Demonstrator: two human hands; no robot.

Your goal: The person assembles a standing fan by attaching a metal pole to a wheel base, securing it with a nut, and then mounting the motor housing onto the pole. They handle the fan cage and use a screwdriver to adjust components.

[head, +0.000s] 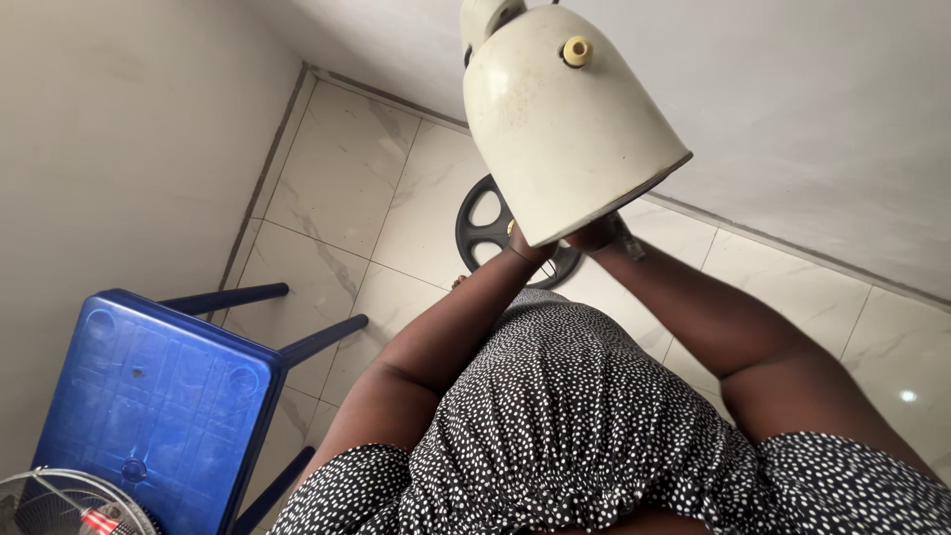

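— Well, why does the blue table (158,396) lie on its side, lower left of the frame?

— Probably tipped out of the way; the wire fan guard (59,503) lies against it.

— And the cream fan motor housing (560,119), top centre?

— Both hands reach under its rim, above the dark round base (485,223); left hand (530,245) and right hand (597,236) are mostly hidden, so I cannot tell their spread.

cream fan motor housing (560,124) | scuffed | tilted | raised above floor
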